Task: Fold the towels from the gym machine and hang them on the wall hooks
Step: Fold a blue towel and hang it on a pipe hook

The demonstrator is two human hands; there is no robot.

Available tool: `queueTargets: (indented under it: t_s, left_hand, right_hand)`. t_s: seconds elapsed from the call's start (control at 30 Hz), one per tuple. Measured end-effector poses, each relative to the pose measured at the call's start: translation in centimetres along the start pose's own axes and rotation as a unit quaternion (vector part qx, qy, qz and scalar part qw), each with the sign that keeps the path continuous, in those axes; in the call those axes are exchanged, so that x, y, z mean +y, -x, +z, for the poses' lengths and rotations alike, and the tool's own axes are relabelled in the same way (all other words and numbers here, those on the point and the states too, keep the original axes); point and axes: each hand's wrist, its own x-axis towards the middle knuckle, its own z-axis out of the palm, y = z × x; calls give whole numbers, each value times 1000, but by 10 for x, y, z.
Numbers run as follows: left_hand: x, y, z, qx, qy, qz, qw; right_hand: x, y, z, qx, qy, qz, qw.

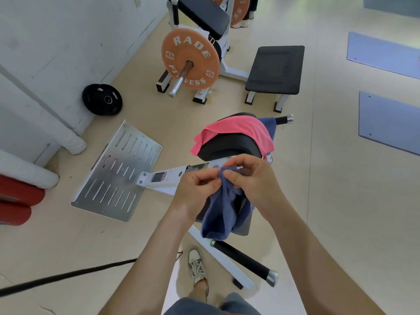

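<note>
A blue towel [223,210] hangs bunched between my two hands above the gym machine. My left hand [195,189] pinches its top edge from the left, and my right hand [252,180] pinches the same edge from the right. A pink towel [238,128] lies draped over the machine's black pad [229,146]. Behind it another blue towel [268,123] hangs near the black handle [284,120]. No wall hooks are in view.
A perforated metal footplate [116,171] lies to the left. An orange weight plate [191,57] on a bar, a black step bench [276,69] and a black plate [102,100] by the wall stand farther off. A black strap [63,275] crosses the floor near my shoe [196,267].
</note>
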Motion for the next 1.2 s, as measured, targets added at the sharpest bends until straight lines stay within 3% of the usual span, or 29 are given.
queueTargets:
  t_s: [0.13, 0.37, 0.53, 0.67, 0.73, 0.8, 0.87, 1.0, 1.1, 1.2]
  left_hand:
    - [13, -1, 3, 17, -56, 49, 997]
    - [-14, -15, 13, 42, -281, -43, 958]
    - [4, 4, 36, 154, -191, -26, 969]
    - [25, 46, 68, 170, -106, -13, 980]
    - [21, 61, 78, 185, -152, -30, 971]
    - [11, 67, 89, 237, -242, -35, 940]
    - [4, 69, 105, 279, -216, -24, 936]
    - [0, 51, 137, 262, -150, 15, 953]
    - [-6, 30, 138, 319, -181, -1, 930]
    - [-19, 31, 120, 358, -156, -33, 920]
  right_hand:
    - [-23, -15, 1, 21, 40, -49, 998]
    - [-49, -41, -28, -12, 2, -74, 997]
    - [-50, -55, -68, -31, -45, -61, 997]
    - [-63, -57, -115, -151, 95, -118, 977]
    - [-76, -54, -131, -162, 99, -122, 974]
    - [-87, -50, -141, -178, 91, -130, 971]
    - [-98, -43, -141, -204, 97, -148, 963]
    - [-115, -21, -121, -252, 103, -167, 948]
    - [-126, -13, -100, -274, 52, -156, 947]
    - [-133, -15, -79, -243, 16, -155, 957]
